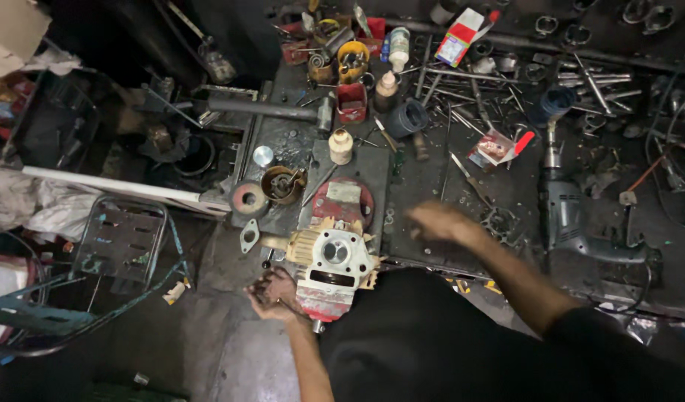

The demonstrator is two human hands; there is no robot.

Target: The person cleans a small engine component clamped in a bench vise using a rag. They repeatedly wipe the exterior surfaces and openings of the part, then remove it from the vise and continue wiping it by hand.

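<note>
A pale metal engine cylinder head [335,259] with a round bore sits at the near edge of a dark, greasy workbench [432,182]. My left hand [272,295] is cupped palm-up just left of it, with small dark parts resting in the palm. My right hand [438,221] is blurred, hovering above the bench to the right of the cylinder head; whether it holds anything cannot be seen. A red round part [343,201] lies just behind the cylinder head.
An electric drill [569,216] lies at the right. Several rods, wrenches and screwdrivers [506,89] litter the back, with bottles [341,146], red and yellow tins [351,100] and a hammer [271,112]. A metal frame [119,238] stands on the floor at left.
</note>
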